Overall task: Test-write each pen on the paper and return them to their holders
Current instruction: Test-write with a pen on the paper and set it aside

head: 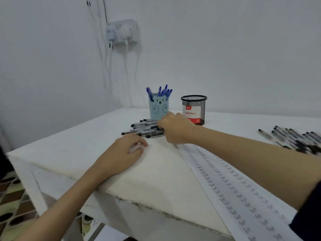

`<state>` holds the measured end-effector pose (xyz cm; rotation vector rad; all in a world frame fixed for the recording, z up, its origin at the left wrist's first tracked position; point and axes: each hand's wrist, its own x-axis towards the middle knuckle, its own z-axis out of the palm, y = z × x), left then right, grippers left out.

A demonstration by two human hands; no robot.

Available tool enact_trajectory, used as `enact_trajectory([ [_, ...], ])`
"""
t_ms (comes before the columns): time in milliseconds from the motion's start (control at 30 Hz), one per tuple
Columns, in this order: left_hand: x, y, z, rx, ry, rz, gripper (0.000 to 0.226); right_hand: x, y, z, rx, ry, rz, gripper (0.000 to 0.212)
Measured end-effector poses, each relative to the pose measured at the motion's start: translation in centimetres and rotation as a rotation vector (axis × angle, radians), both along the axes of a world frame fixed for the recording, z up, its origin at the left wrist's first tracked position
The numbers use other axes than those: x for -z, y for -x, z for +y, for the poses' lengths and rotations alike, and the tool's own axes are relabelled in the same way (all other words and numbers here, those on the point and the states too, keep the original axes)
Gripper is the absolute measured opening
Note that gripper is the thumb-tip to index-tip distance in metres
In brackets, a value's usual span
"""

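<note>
A pile of black pens (144, 128) lies on the white table in front of a light blue bear holder (158, 108) that holds several blue pens. My right hand (175, 128) rests on the right end of that pile, fingers closed around the pens there. To its right stands a black mesh holder (194, 109) with a "Ball Pens" label. My left hand (125, 150) lies on the table, curled around a small white thing. A long paper strip (225, 185) covered in rows of test marks runs toward the lower right.
A second heap of black pens (295, 138) lies at the right edge. The table's near corner (121, 197) points toward me. A wall socket with plugs and hanging cables (121, 33) sits behind the table. Patterned floor shows at lower left.
</note>
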<state>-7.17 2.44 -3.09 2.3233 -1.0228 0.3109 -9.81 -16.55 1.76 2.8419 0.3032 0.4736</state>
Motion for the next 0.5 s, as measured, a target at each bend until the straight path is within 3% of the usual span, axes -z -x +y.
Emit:
enact_trajectory([
  [333, -0.2, 0.2, 0.1, -0.003, -0.013, -0.024, 0.036, 1.6, -1.5, 0.0, -0.06, 0.019, -0.081, 0.033],
  [500, -0.2, 0.3, 0.3, -0.001, -0.023, -0.012, 0.036, -0.3, 0.7, -0.7, -0.015, -0.169, -0.061, 0.021],
])
